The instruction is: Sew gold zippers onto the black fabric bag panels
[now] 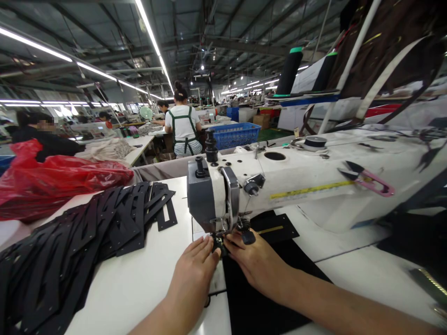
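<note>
A white sewing machine (296, 172) stands before me, its needle area over a black fabric panel (254, 307). My left hand (195, 267) lies left of the presser foot, fingers stretched forward and fingertips close to a small dark piece (219, 243) under it. On the other side, my right hand (256, 260) rests on the black panel with its fingers bunched at the foot, pinching the fabric there. The machine head partly hides these fingertips. Behind this hand lies a black strip with a gold zipper (270, 230).
Black slotted pieces (101, 223) lie in an overlapping row on the left, beside a red plastic bag (63, 174). Pink-handled thread snips (375, 182) sit on the machine arm. Black thread cones (290, 72) stand behind. A blue basket (237, 135) and co-workers (183, 123) are farther off.
</note>
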The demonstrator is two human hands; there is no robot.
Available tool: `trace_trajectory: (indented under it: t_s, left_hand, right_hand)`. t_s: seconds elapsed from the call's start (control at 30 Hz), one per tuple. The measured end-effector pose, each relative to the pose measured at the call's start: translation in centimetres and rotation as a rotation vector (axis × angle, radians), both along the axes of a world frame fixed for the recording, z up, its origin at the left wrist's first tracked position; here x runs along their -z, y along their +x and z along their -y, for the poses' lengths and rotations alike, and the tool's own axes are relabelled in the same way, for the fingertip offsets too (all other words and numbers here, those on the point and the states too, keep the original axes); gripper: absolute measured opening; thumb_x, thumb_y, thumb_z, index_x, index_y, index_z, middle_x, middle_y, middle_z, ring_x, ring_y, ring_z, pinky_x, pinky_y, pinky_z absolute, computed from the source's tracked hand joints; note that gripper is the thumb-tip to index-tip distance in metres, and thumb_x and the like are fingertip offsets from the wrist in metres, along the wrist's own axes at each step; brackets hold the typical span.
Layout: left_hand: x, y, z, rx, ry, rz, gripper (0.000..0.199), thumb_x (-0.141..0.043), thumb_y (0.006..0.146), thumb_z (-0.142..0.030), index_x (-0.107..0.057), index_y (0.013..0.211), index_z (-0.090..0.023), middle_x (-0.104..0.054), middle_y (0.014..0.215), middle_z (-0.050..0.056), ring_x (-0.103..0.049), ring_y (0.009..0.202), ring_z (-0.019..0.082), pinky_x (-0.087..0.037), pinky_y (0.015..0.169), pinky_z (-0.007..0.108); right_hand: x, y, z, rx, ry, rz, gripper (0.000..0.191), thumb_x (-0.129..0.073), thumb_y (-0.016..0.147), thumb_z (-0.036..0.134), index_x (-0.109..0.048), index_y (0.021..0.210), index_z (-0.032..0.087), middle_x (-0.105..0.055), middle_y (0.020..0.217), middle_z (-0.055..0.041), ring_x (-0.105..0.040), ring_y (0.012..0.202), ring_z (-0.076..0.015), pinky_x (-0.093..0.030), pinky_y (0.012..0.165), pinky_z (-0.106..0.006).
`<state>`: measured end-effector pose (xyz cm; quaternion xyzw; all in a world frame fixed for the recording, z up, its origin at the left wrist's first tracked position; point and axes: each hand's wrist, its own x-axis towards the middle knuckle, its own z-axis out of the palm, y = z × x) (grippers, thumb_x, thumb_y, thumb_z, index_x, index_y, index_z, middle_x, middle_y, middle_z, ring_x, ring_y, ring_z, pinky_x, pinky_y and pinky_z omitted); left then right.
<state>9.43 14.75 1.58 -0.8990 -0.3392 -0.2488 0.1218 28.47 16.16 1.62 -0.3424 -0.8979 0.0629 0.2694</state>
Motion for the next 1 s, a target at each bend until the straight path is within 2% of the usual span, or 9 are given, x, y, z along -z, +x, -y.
trace_trajectory:
  t_s: [0.43,0.63,0.87,1.0]
  left_hand:
    - [0.4,-0.3,-1.6,0.009,0.108,0.003,0.027,-0.040,0.086,-0.008,-0.065,0.092,-0.016,-0.069,0.097,0.011,-0.066,0.089,0.023,-0.055,0.080,0.039]
    - [0.5,0.0,-1.7,-0.004,0.093,0.069,0.027,-0.039,0.085,-0.007,-0.065,0.088,-0.016,-0.070,0.091,0.010,-0.068,0.083,0.022,-0.056,0.078,0.039]
    - [0.6,0.1,-1.8,0.001,0.040,0.155,0.023,-0.044,0.083,-0.006,-0.064,0.083,-0.017,-0.071,0.090,0.009,-0.068,0.084,0.023,-0.055,0.079,0.040]
    - [0.6,0.1,-1.8,0.001,0.045,0.166,0.023,-0.043,0.083,-0.006,-0.063,0.081,-0.017,-0.071,0.090,0.009,-0.068,0.083,0.022,-0.055,0.078,0.039]
  right_hand:
    - [0.1,-0.3,-1.2,0.050,0.016,0.071,0.024,-0.043,0.082,0.007,-0.064,0.085,0.018,-0.066,0.091,-0.0072,-0.053,0.103,-0.0206,-0.039,0.090,-0.036]
    - [0.2,-0.2,-1.3,0.026,0.032,0.063,0.024,-0.045,0.082,0.006,-0.065,0.088,0.018,-0.065,0.096,-0.0070,-0.054,0.101,-0.0197,-0.040,0.090,-0.034]
    - [0.3,-0.3,-1.6,0.026,0.059,0.013,0.029,-0.041,0.084,0.006,-0.061,0.100,0.017,-0.064,0.093,-0.0062,-0.055,0.097,-0.0199,-0.040,0.089,-0.034]
    - [0.0,-0.3,-1.5,0.014,0.070,-0.003,0.030,-0.040,0.082,0.005,-0.062,0.100,0.017,-0.064,0.091,-0.0062,-0.057,0.092,-0.0201,-0.042,0.086,-0.033]
